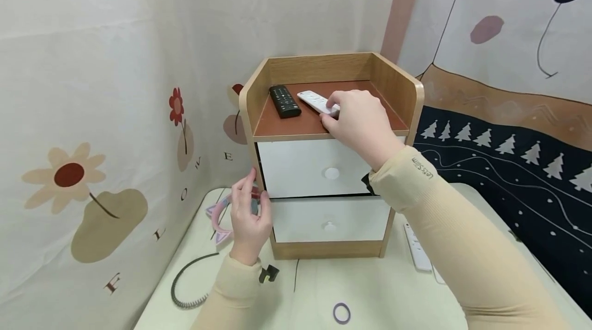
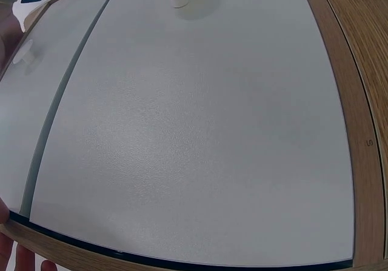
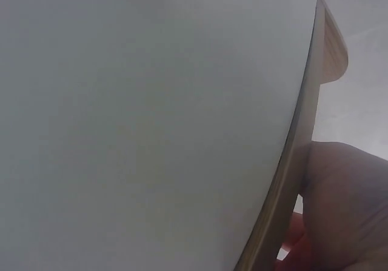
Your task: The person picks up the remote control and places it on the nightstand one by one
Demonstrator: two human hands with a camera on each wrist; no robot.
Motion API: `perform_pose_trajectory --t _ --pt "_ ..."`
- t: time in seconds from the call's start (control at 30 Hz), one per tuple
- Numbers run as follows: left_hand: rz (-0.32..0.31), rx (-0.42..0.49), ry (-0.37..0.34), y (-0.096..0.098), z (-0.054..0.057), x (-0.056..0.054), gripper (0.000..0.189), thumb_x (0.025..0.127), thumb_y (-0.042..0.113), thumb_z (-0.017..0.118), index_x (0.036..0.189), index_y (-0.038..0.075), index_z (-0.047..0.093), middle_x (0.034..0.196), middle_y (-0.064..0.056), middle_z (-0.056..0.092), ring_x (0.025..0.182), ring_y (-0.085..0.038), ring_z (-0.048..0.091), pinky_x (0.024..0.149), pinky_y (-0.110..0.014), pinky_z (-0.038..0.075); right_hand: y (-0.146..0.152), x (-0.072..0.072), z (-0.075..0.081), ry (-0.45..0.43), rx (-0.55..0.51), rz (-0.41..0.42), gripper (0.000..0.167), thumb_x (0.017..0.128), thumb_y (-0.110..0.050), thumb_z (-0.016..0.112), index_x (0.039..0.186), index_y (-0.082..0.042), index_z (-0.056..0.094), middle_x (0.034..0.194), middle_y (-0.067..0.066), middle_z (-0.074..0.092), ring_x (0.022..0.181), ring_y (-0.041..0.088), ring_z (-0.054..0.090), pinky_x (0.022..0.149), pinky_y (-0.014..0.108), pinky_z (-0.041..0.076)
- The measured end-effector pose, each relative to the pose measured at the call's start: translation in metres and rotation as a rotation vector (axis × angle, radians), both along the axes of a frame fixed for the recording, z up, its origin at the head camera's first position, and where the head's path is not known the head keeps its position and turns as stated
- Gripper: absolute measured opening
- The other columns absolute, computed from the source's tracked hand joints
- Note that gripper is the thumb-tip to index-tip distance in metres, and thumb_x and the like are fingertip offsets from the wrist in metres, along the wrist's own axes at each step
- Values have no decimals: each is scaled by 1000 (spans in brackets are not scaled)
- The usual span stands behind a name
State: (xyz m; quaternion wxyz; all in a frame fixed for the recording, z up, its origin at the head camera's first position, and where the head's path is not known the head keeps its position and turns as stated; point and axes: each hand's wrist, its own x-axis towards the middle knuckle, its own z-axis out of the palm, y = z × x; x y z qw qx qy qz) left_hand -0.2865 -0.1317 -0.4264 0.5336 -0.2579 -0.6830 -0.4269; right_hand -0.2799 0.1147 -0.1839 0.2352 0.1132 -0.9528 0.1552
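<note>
Printed fabric (image 1: 129,83) is hanging behind a pale table (image 1: 379,289); a two-drawer wooden cabinet (image 1: 319,69) is standing on the table, its white drawer fronts (image 1: 296,168) facing the person and each bearing a round knob (image 1: 331,173); the right hand (image 1: 363,119) is reaching over the cabinet's brown top (image 1: 277,127), its grip pinching the near end of a white remote control (image 1: 315,101), which is lying slantwise there; the left hand (image 1: 248,219) is resting against the cabinet's left front edge, its grip loose and its fingers extended; a black coiled cord (image 1: 187,305) is curving across the table's left part; a pink cat-ear headband (image 1: 221,217) is lying partly hidden by the left hand; a second white remote (image 1: 416,250) is lying on the table, to the cabinet's right; a black remote control (image 1: 284,102) is lying on the brown top, left of the pinched one; a purple ring (image 1: 334,314) is lying in front of the cabinet.
</note>
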Motion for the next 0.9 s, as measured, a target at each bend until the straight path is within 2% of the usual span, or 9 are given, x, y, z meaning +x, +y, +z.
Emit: perform_pose_trajectory --t 0.1,0.23,0.5,0.6,0.73,0.9 --pt "3 -6 -5 0 0 0 62 96 -9 63 157 -3 54 125 -30 59 87 -26 61 74 -26 54 -4 -5 3 -30 4 -6 30 105 -33 68 124 -12 77 119 13 79 103 32 68 79 45 58" --pt "8 -8 -4 0 -1 1 62 96 -9 63 157 -4 54 124 -31 59 86 -26 61 73 -27 54 -10 -11 5 -61 20 -12 31 105 -31 65 126 -12 76 122 14 78 107 34 69 83 47 60" --pt "11 -2 2 0 -1 2 62 96 -9 62 157 -5 54 124 -32 59 86 -27 60 73 -29 54 -15 -23 6 -39 19 21 27 103 -30 66 121 -12 77 114 12 80 101 35 69 86 49 59" --pt "9 -1 14 -1 -2 1 61 95 -9 62 156 -7 54 123 -32 59 86 -27 60 76 -24 53 -14 -27 6 -46 15 35 27 103 -31 67 122 -14 76 112 11 79 102 35 69 88 50 58" --pt "4 0 35 -2 -2 0 61 94 -9 62 154 -8 54 122 -32 59 86 -27 60 79 -19 51 -13 -31 6 -80 3 41 30 104 -33 66 128 -17 76 120 11 78 108 36 69 94 51 58" --pt "-7 -5 43 0 -1 -1 60 95 -10 62 154 -9 54 122 -32 59 87 -27 59 74 -29 53 -7 -34 4 -102 -20 51 37 106 -33 64 139 -20 75 138 8 77 127 35 69 110 53 54"
